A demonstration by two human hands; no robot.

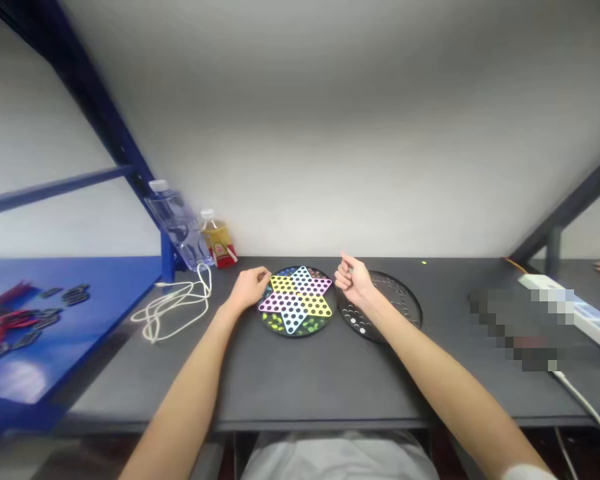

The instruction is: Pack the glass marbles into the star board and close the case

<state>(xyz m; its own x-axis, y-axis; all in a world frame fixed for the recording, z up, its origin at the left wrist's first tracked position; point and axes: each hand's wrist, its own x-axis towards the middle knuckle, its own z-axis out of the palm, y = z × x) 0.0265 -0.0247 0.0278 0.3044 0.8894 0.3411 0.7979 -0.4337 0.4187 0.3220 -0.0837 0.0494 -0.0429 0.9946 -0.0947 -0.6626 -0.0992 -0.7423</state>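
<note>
A round Chinese checkers board (295,300) with a coloured six-pointed star lies on the dark table. Small coloured pieces show around the star under its rim. At the board's left edge rests my left hand (251,287), its fingers curled together; whatever they may hold is hidden. My right hand (355,280) is closed and raised over the left side of a black round tray (414,303). A small greenish piece (351,271) shows between its fingers. The tray has rows of round hollows, with a few white pieces (355,321) near its front left.
A white cable (180,297) lies coiled at left, before a clear water bottle (185,230) and a yellow-red bottle (219,241). Blue frame bars rise at left. A white power strip (580,313) and a blurred-out item (525,327) lie at right. A pale wall stands behind.
</note>
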